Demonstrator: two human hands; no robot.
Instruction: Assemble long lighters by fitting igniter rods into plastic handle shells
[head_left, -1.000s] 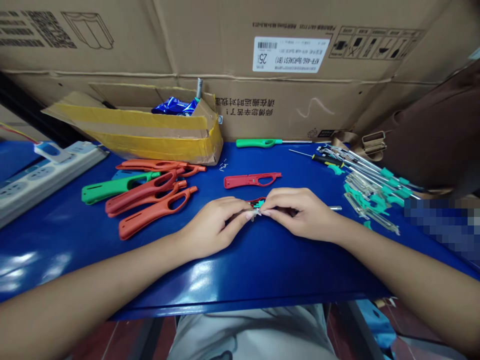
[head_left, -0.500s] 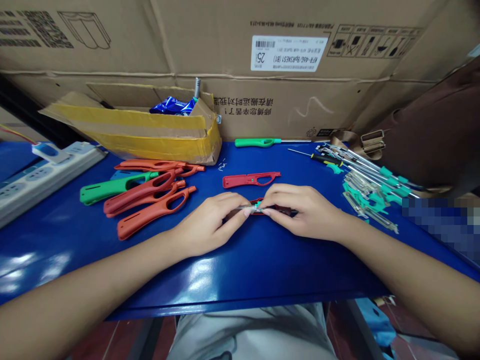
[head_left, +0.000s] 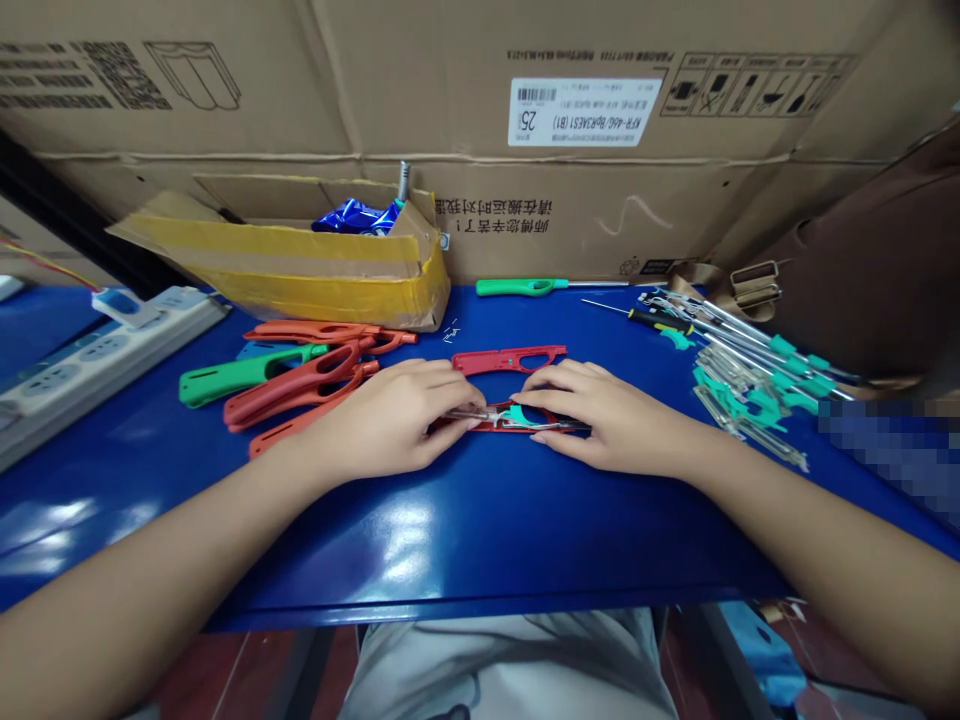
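A red lighter half-shell (head_left: 504,420) lies on the blue table (head_left: 465,530) between my hands, with a clear and teal inner part in it. My left hand (head_left: 390,420) is closed on its left end, fingers pressed on the part. My right hand (head_left: 600,415) is closed on its right end, fingertips touching the teal piece. A second red half-shell (head_left: 508,359) lies just behind them.
Orange and green lighter shells (head_left: 300,375) are piled at the left. A taped cardboard box (head_left: 300,265) stands behind them, a power strip (head_left: 82,355) at far left. Teal-tipped metal rods (head_left: 750,370) lie at the right. A finished green lighter (head_left: 540,287) rests by the cardboard wall.
Both hands have lowered onto the red shell. The clear and teal part pinched between the fingertips now lies in the shell. My left hand has slid left over the shell's end.
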